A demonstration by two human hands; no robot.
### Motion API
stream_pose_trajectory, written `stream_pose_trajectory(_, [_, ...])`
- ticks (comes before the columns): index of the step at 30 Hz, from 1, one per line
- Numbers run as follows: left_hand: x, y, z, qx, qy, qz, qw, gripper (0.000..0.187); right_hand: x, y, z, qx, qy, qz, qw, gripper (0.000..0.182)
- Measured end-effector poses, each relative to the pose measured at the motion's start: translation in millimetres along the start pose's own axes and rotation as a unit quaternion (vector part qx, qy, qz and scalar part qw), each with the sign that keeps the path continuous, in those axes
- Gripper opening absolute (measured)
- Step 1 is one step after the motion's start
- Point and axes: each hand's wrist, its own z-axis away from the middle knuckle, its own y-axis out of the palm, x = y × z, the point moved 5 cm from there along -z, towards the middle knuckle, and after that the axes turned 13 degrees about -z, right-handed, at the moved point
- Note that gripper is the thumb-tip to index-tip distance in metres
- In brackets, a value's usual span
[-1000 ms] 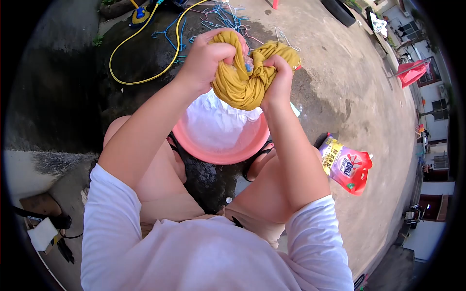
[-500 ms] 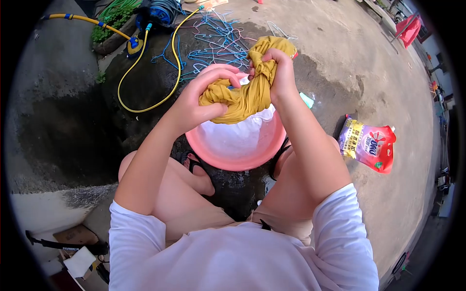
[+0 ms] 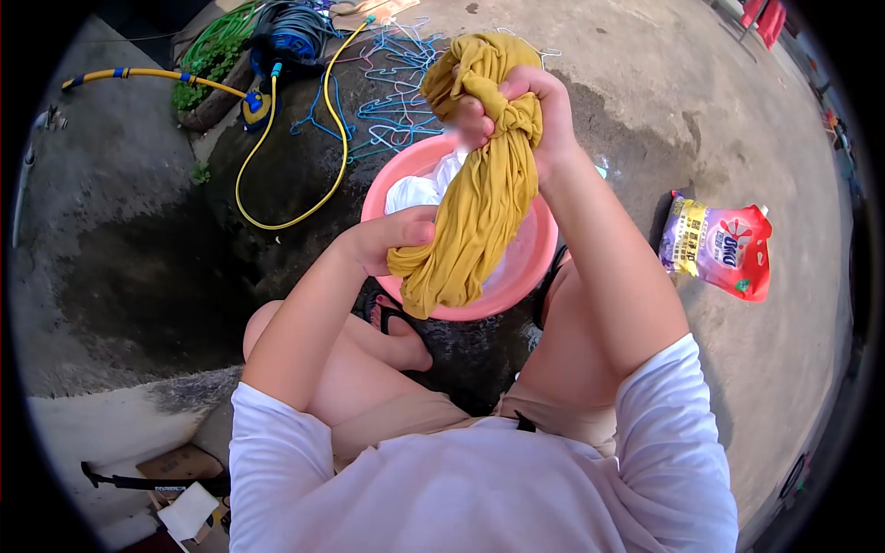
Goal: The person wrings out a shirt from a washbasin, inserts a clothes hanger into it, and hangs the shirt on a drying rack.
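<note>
A mustard-yellow cloth [image 3: 481,207] hangs twisted and bunched over a pink basin [image 3: 521,284]. My right hand [image 3: 544,115] is wrapped round its upper part, where the fabric looks knotted. Lower down, my left hand [image 3: 392,238] grips the left edge of the cloth, the thumb on top and the other fingers partly hidden. White cloth [image 3: 413,192] and whitish water show inside the basin, partly covered by the yellow cloth.
Blue and pink hangers [image 3: 396,115] lie on the ground beyond the basin. A yellow hose [image 3: 346,138] loops at the left, near a hose reel [image 3: 286,37]. A red and purple detergent bag [image 3: 717,241] lies at the right.
The yellow cloth has been raised and stretched out, its lower end now hanging down over the basin. My left hand has moved lower; my right hand is slightly higher.
</note>
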Motion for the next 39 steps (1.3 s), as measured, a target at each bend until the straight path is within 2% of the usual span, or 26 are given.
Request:
stream_pose_trajectory(1, [7.3, 3.0, -2.2, 0.032, -0.026, 0.008, 0.999, 0.096, -4.3, 0.9, 0.1, 0.008, 0.012, 0.002, 1.000, 0.030])
stream_pose_trajectory(3, [13.5, 10.6, -13.3, 0.040, -0.034, -0.064, 0.997, 0.087, -13.9, 3.0, -0.4, 0.022, 0.038, 0.008, 0.999, 0.031])
stream_pose_trajectory(5, [12.6, 20.2, -28.6, 0.038, -0.013, -0.186, 0.982, 0.078, -24.3, -1.7, -0.2, -0.035, 0.051, 0.067, 0.996, 0.033])
stream_pose_trajectory(6, [9.2, 28.6, -31.8, 0.019, -0.028, -0.178, 0.983, 0.060, -26.9, -1.8, 0.4, -0.047, 0.051, 0.097, 0.993, 0.034])
stream_pose_trajectory(9, [16.5, 18.1, -36.5, -0.110, -0.089, -0.232, 0.962, 0.051, -26.8, -4.0, -2.3, -0.047, 0.001, 0.171, 0.984, 0.036])
stream_pose_trajectory(12, [9.0, 9.5, -43.8, -0.206, 0.034, -0.363, 0.908, 0.048, -19.0, -2.9, 0.6, -0.049, -0.061, 0.228, 0.970, 0.033])
stream_pose_trajectory(15, [-7.8, 4.3, -31.9, -0.197, -0.041, -0.494, 0.846, 0.052, -14.1, 0.3, 4.4, -0.045, -0.112, 0.300, 0.946, 0.030])
stream_pose_trajectory(17, [-25.0, -1.2, -11.2, -0.195, -0.078, -0.481, 0.851, 0.061, -15.0, 4.0, 7.9, -0.040, -0.133, 0.359, 0.923, 0.030])
stream_pose_trajectory(19, [-42.8, -17.0, 10.8, -0.243, 0.027, -0.299, 0.922, 0.076, -17.9, 12.1, 13.5, -0.036, -0.143, 0.423, 0.894, 0.032])
stream_pose_trajectory(21, [-67.8, -12.0, 20.6, -0.170, 0.166, -0.154, 0.959, 0.077, -25.4, 19.5, 18.8, -0.032, -0.099, 0.462, 0.881, 0.032])
stream_pose_trajectory(22, [-70.9, -13.8, 25.3, -0.173, 0.164, -0.143, 0.961, 0.078, -30.9, 22.1, 20.2, -0.029, -0.082, 0.470, 0.879, 0.032])
stream_pose_trajectory(23, [-69.8, -12.1, 24.9, -0.215, 0.162, -0.210, 0.940, 0.080, -35.5, 24.0, 21.6, -0.026, -0.065, 0.477, 0.876, 0.032])
stream_pose_trajectory(24, [-65.9, -6.1, 22.4, -0.256, 0.159, -0.274, 0.913, 0.082, -38.0, 25.0, 23.1, -0.024, -0.041, 0.522, 0.851, 0.036])
stream_pose_trajectory(25, [-64.4, -2.9, 20.7, -0.296, 0.154, -0.336, 0.881, 0.084, -39.1, 26.3, 23.3, -0.027, -0.058, 0.560, 0.826, 0.039])
stream_pose_trajectory(26, [-61.9, -6.1, 19.1, -0.348, 0.150, -0.438, 0.816, 0.080, -41.6, 26.6, 22.9, -0.029, -0.074, 0.596, 0.799, 0.041])
stream_pose_trajectory(27, [-60.2, -7.8, 17.5, -0.358, 0.147, -0.456, 0.802, 0.075, -44.3, 26.5, 22.2, -0.030, -0.090, 0.631, 0.770, 0.044])
stream_pose_trajectory(28, [-60.4, -8.2, 14.7, -0.368, 0.144, -0.474, 0.787, 0.069, -44.3, 31.1, 22.6, -0.006, -0.168, 0.665, 0.727, 0.048])
stream_pose_trajectory(29, [-61.7, -7.0, 11.4, -0.378, 0.139, -0.492, 0.772, 0.064, -44.3, 34.8, 22.2, 0.014, -0.181, 0.693, 0.697, 0.049])
stream_pose_trajectory(30, [-61.9, -9.6, 11.1, -0.405, 0.202, -0.458, 0.765, 0.049, -42.3, 39.3, 22.5, 0.033, -0.193, 0.720, 0.666, 0.049])
stream_pose_trajectory(31, [-59.4, -10.8, 11.0, -0.419, 0.199, -0.429, 0.775, 0.046, -40.1, 42.9, 23.1, 0.052, -0.206, 0.744, 0.633, 0.050])
stream_pose_trajectory(33, [-55.5, -13.3, 12.6, -0.443, 0.196, -0.370, 0.793, 0.041, -35.1, 43.7, 22.4, 0.070, -0.193, 0.750, 0.629, 0.049])
stream_pose_trajectory(34, [-55.3, -13.8, 14.6, -0.433, 0.209, -0.306, 0.822, 0.040, -33.0, 43.3, 21.9, 0.079, -0.187, 0.753, 0.626, 0.049])
stream_pose_trajectory(36, [-56.7, -14.4, 21.8, -0.404, 0.231, -0.175, 0.868, 0.038, -29.0, 37.3, 19.8, 0.076, -0.184, 0.709, 0.677, 0.047])
stream_pose_trajectory(37, [-55.9, -17.8, 24.2, -0.382, 0.214, -0.145, 0.887, 0.038, -27.7, 35.1, 19.9, 0.073, -0.183, 0.686, 0.701, 0.047])
stream_pose_trajectory(39, [-58.4, -20.2, 26.6, -0.336, 0.180, -0.084, 0.921, 0.039, -22.1, 38.6, 22.3, 0.064, -0.176, 0.689, 0.700, 0.037])
